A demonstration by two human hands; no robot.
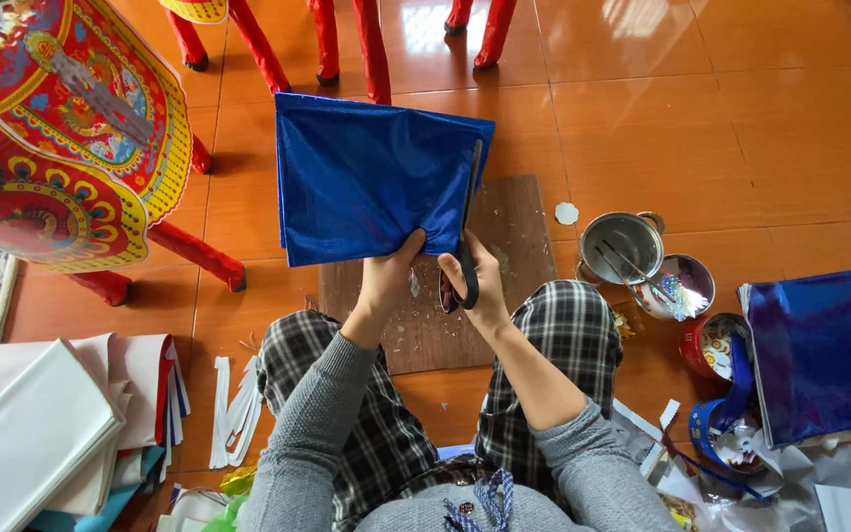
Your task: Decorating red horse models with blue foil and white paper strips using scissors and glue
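Observation:
My left hand (386, 279) pinches the lower edge of a folded sheet of shiny blue paper (366, 177), held up over a brown board (514, 227) on the floor. My right hand (480, 286) grips black scissors (468, 232), whose blades run up along the sheet's right edge. Both forearms wear grey sleeves, and my knees in checked trousers frame the board.
A painted red and yellow frame on red legs (61, 138) stands at the left. White paper sheets (41, 414) lie at lower left. On the right are a metal pot (622, 246), a small tin (711, 345), more blue foil (824, 350) and paper scraps.

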